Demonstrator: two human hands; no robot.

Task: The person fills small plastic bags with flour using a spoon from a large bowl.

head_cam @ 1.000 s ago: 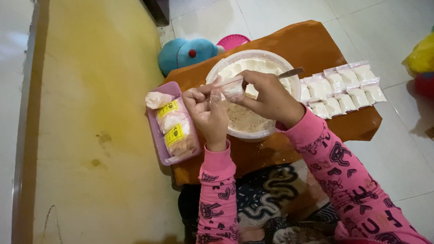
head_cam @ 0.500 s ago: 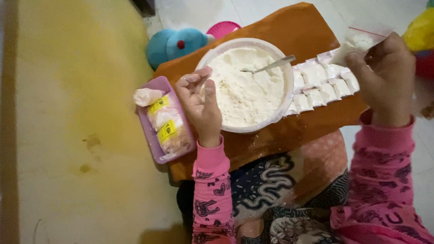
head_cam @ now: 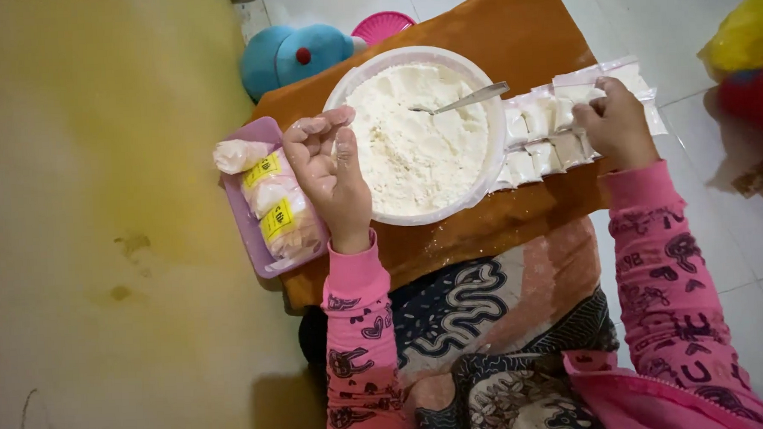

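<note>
A white bowl point(head_cam: 499, 154) of white flour stands on a small brown table point(head_cam: 519, 37), with a metal spoon point(head_cam: 462, 101) resting in it. My left hand point(head_cam: 332, 169) hovers palm up at the bowl's left rim, flour on its curled fingers, nothing in it. My right hand point(head_cam: 618, 127) rests on a row of small clear filled packets point(head_cam: 541, 126) laid to the right of the bowl; its fingers press on a packet near the far end.
A purple tray point(head_cam: 245, 225) at the table's left edge holds clear bags with yellow labels point(head_cam: 274, 202). Behind the table lie a blue round toy point(head_cam: 284, 56) and a pink basket point(head_cam: 382, 24). A yellow mat point(head_cam: 98, 210) covers the floor at left; colourful bags point(head_cam: 747, 44) sit at right.
Both hands were together over the bowl holding a small packet. The right hand moved out to the packet row and set it down; the left hand stayed by the bowl and turned palm up.
</note>
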